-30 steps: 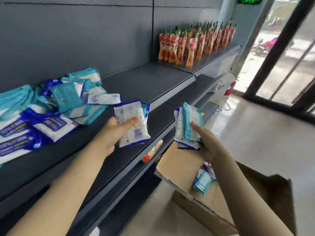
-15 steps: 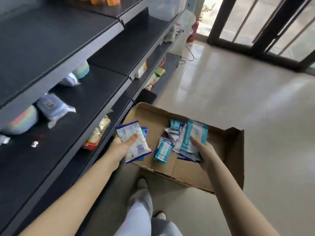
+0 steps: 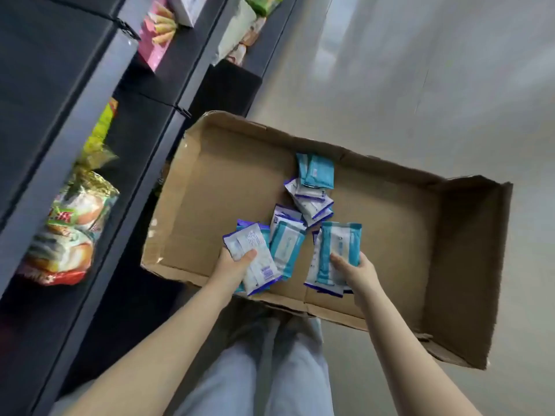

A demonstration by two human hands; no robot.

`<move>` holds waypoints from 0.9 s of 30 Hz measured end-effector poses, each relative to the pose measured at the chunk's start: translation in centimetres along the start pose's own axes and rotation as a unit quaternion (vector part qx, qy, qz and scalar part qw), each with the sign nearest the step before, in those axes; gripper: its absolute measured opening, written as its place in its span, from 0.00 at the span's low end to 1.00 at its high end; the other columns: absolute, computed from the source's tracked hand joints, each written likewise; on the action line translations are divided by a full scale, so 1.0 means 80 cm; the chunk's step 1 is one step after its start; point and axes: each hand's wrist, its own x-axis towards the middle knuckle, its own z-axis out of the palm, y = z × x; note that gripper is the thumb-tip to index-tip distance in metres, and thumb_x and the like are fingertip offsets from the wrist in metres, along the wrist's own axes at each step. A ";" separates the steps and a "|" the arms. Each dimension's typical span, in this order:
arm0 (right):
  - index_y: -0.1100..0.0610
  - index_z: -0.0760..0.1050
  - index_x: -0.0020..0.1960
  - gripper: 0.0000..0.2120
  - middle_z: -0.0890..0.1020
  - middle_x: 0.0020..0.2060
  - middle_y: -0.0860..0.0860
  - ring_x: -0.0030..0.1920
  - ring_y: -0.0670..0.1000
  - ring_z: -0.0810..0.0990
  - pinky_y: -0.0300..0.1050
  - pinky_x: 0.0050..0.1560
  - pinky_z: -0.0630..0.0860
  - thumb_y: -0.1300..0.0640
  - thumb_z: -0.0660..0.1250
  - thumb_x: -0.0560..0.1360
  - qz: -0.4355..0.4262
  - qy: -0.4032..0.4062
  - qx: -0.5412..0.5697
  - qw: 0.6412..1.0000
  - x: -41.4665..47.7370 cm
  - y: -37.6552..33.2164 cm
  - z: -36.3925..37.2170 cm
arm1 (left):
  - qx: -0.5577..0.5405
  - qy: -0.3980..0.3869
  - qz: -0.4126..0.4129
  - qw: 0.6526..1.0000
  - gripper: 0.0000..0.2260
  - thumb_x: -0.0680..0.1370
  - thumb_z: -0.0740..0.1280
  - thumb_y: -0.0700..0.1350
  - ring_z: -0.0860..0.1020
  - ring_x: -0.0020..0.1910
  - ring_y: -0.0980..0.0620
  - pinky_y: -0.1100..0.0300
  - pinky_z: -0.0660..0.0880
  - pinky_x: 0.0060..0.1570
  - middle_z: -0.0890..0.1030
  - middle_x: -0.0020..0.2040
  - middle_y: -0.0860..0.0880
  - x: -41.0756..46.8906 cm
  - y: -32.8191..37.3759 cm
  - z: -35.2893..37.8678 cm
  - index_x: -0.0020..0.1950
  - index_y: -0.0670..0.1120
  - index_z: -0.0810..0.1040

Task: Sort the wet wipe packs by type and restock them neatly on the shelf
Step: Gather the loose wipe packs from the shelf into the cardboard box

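Observation:
An open cardboard box (image 3: 228,187) lies on the floor below me. My left hand (image 3: 232,265) grips a small stack of wet wipe packs, a white pack with blue edges (image 3: 255,256) on top and teal ones under it. My right hand (image 3: 359,273) holds another stack topped by a teal pack (image 3: 339,247) over white ones. Both stacks hover over the box's near side. Loose in the box lie a teal pack (image 3: 285,250), white and blue packs (image 3: 312,202) and a teal pack (image 3: 316,171) at the far wall.
Dark shelving (image 3: 75,115) runs along the left, with snack bags (image 3: 66,235), a pink box (image 3: 157,34) and other packets on its lower levels. Pale tiled floor (image 3: 420,70) spreads to the right. My legs (image 3: 270,370) stand just before the box.
My view has swung down from the shelf with its wipe pile to the box on the floor. Both hands, still holding their stacks, have dropped low over the box.

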 end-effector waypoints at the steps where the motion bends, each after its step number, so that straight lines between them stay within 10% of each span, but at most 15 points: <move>1: 0.57 0.74 0.60 0.14 0.84 0.53 0.56 0.45 0.54 0.85 0.46 0.38 0.84 0.61 0.72 0.76 0.004 0.003 -0.001 1.000 0.025 0.012 0.002 | -0.008 0.003 -0.014 1.000 0.12 0.80 0.67 0.43 0.81 0.50 0.52 0.58 0.77 0.43 0.82 0.55 0.50 0.018 -0.009 0.009 0.63 0.47 0.73; 6: 0.58 0.71 0.66 0.24 0.83 0.56 0.57 0.52 0.58 0.85 0.56 0.51 0.83 0.58 0.74 0.74 0.075 0.005 0.021 0.997 0.114 0.065 0.010 | 0.033 -0.010 -0.084 0.996 0.17 0.79 0.69 0.45 0.80 0.52 0.53 0.60 0.76 0.46 0.81 0.62 0.47 0.079 -0.076 0.027 0.67 0.46 0.74; 11: 0.55 0.73 0.61 0.17 0.81 0.56 0.54 0.47 0.52 0.83 0.40 0.35 0.79 0.58 0.74 0.74 0.040 -0.030 -0.121 0.991 0.142 0.083 0.021 | 0.202 -0.011 -0.066 0.977 0.29 0.74 0.74 0.48 0.75 0.62 0.48 0.53 0.73 0.61 0.75 0.63 0.51 0.084 -0.110 0.035 0.71 0.45 0.67; 21: 0.55 0.58 0.79 0.27 0.77 0.55 0.47 0.36 0.37 0.78 0.27 0.24 0.71 0.46 0.57 0.83 0.059 -0.074 -0.139 0.986 0.093 0.024 0.009 | 0.118 0.031 -0.089 0.989 0.29 0.79 0.68 0.53 0.73 0.65 0.49 0.57 0.71 0.59 0.71 0.71 0.48 0.038 -0.071 0.046 0.75 0.47 0.62; 27: 0.51 0.68 0.73 0.25 0.75 0.68 0.50 0.66 0.52 0.74 0.47 0.56 0.71 0.40 0.59 0.81 -0.045 -0.133 -0.166 0.976 -0.066 -0.098 0.006 | 0.044 0.056 -0.008 0.997 0.26 0.80 0.64 0.57 0.71 0.69 0.49 0.56 0.69 0.65 0.70 0.73 0.47 -0.123 0.024 0.002 0.74 0.48 0.66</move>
